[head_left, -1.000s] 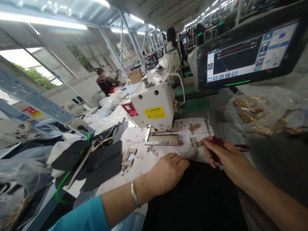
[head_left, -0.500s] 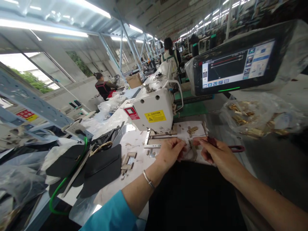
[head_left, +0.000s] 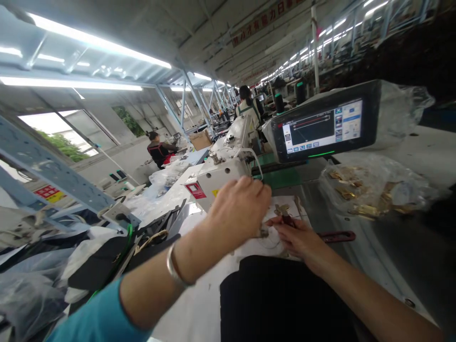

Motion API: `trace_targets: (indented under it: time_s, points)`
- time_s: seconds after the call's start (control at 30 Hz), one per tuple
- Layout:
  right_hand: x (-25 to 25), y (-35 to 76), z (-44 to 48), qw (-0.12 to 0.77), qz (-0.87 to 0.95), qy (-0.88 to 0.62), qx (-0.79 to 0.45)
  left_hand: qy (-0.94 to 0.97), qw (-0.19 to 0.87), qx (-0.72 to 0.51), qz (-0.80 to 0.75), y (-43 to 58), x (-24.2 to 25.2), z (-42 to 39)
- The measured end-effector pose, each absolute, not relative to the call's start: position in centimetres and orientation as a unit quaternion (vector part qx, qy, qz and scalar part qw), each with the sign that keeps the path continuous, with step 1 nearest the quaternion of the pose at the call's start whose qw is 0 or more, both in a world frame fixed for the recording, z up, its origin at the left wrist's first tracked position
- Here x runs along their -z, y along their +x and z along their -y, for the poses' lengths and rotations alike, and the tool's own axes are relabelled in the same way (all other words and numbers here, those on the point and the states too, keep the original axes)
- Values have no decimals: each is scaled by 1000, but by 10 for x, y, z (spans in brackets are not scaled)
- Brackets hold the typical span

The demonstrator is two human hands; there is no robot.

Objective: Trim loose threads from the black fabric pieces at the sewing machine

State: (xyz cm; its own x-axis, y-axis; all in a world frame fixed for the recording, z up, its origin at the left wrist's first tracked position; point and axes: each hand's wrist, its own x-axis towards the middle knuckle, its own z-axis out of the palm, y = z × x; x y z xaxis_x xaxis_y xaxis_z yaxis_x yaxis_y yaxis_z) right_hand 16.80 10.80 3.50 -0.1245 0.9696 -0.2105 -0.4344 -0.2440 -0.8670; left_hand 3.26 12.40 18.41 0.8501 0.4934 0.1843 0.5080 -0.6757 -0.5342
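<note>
The small brass fitting (head_left: 282, 209) lies on the white counter (head_left: 199, 304) just in front of the sewing machine (head_left: 213, 178), right at the fingertips of our right hand (head_left: 295, 237), and there we are, pinching down on a dark red-handled tool (head_left: 335, 236) whose handle sticks out to the right across the counter. Our right grip is closed on that tool, fingers pressed low against the white sheet. Our left hand (head_left: 237, 213) is lifted above the counter, in front of the machine's head, fingers curled in; whether it clasps anything we cannot tell. A silver bangle (head_left: 173, 270) sits on that wrist. Dark fabric (head_left: 281, 304) lies near us on the counter, below both hands. To the right, a clear bag of brass parts (head_left: 370, 190) rests beneath the touchscreen panel (head_left: 322, 128). Far back, other people sit at their own machines.
</note>
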Motion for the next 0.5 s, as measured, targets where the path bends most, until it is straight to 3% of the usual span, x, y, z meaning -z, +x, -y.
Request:
trace_targets:
  time_s: [0.13, 0.5]
  points:
    - [-33, 162, -113, 528, 344, -418, -655, -897, 378, -132, 188, 46, -234, -165]
    - [-33, 159, -114, 527, 363, -427, -639, -853, 401, -242, 232, 72, -245, -176]
